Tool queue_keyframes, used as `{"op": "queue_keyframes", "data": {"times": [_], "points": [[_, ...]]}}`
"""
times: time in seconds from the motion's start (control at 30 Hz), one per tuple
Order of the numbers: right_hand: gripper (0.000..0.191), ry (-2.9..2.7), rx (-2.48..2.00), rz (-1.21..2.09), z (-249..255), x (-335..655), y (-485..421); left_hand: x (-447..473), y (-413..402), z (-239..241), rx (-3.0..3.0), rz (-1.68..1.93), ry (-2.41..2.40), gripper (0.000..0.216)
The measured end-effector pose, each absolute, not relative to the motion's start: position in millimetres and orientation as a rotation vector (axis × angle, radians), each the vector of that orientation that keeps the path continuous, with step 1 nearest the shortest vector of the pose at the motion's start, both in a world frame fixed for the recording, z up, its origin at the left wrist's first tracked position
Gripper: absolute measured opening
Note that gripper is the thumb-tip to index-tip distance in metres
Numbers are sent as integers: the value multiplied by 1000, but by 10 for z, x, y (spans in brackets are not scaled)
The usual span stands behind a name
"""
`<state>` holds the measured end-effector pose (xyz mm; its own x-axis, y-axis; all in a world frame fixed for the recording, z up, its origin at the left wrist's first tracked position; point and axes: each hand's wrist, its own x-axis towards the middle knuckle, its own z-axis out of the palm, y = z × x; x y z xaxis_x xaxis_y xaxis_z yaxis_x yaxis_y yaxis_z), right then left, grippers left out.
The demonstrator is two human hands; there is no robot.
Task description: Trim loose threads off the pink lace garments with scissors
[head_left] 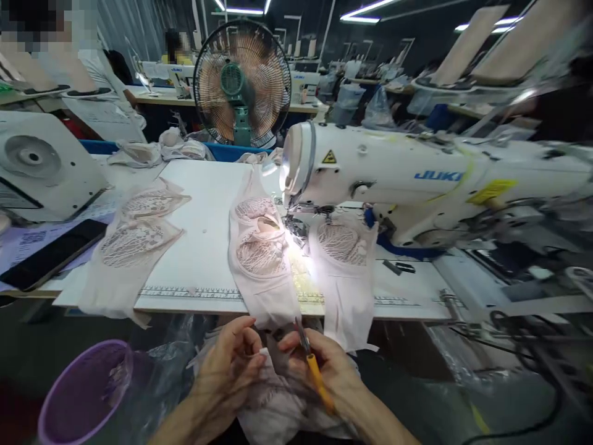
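Observation:
My left hand [227, 358] is closed in a pinch on the edge of a pale pink bra piece [273, 408], which hangs down over my lap. In my right hand [336, 371] is a pair of scissors [317, 383] with yellow-orange handles, blades pointing up towards the table edge. My right fingertips are close to the same fabric; whether they grip it I cannot tell. Just beyond my hands a lace-cupped bra [259, 259] lies over the table's front edge. Another pale bra piece [345, 266] drapes beside it, under the sewing machine's needle area.
A white JUKI sewing machine [380, 167] stands at the right, its lamp lit. More bra pieces [139, 235] and a black phone [55, 253] lie on the left. A measuring tape [194, 293] runs along the table's front. Below left is a purple bin [46, 411]; a fan [241, 80] stands behind.

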<state>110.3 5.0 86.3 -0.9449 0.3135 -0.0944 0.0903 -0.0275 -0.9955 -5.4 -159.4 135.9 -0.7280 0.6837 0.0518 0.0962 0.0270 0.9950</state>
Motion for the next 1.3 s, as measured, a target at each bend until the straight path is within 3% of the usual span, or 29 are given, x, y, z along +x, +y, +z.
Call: {"op": "queue_keyframes", "data": {"times": [0.17,0.33,0.6,0.7,0.9,1.3], "points": [[22,-1983,-393,2186,1225,989,128,91,-1388,1381,772,1809,1870,32],[13,-2037,-406,2088,1134,1032,128,199,-1315,1383,673,1834,1789,31],[15,-2063,-413,2097,1203,1036,155,103,-1274,1312,747,1750,1646,25],[15,-1987,-480,2109,1207,1032,113,86,-1281,1243,800,1762,1797,22],[17,-1840,-598,2015,1110,1040,-13,69,-1352,1237,1033,1342,2107,12],[21,-1758,-598,2156,1054,1039,28,111,-1239,1216,506,1419,1663,30]]}}
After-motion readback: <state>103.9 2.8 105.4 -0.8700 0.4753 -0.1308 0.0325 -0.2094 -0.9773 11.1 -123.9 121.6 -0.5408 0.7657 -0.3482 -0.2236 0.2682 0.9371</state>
